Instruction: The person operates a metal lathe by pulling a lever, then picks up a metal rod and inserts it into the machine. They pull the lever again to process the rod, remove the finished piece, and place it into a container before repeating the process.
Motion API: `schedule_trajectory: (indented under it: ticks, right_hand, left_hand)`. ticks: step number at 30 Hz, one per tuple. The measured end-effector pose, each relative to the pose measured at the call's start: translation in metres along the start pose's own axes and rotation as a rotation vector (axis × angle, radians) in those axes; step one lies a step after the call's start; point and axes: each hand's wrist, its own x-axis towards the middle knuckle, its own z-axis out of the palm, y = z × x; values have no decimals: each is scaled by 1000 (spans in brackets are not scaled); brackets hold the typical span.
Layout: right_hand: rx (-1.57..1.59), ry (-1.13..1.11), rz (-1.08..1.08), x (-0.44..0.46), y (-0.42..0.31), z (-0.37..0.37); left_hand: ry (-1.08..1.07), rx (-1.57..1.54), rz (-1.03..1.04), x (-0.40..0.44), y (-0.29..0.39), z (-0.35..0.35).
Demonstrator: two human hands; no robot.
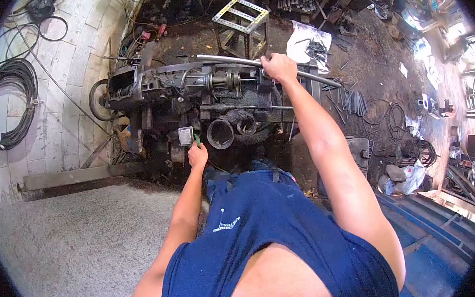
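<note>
A dark, greasy lathe-like machine stretches across in front of me. My right hand is closed over a long grey metal bar that lies slantwise along the machine's far side. Low on the machine's near side, my left hand has its fingers curled round a narrow green handle. Right beside that handle sits a pale square box. To the right of the left hand is a round, open-mouthed metal part covered in grime.
Beyond the machine stands a metal stand with a yellow-marked top frame. A white sheet holds small dark pieces, and several rods lie on the dirty floor. Coiled black cable hangs at left; a blue metal frame is at lower right.
</note>
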Motion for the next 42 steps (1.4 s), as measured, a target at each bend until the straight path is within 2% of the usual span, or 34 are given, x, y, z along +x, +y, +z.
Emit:
schedule_trajectory:
  ticks: [42]
  right_hand:
    - [-28, -9, -5, 4, -2, 5]
  left_hand:
    - [-26, 20, -7, 0, 2, -2]
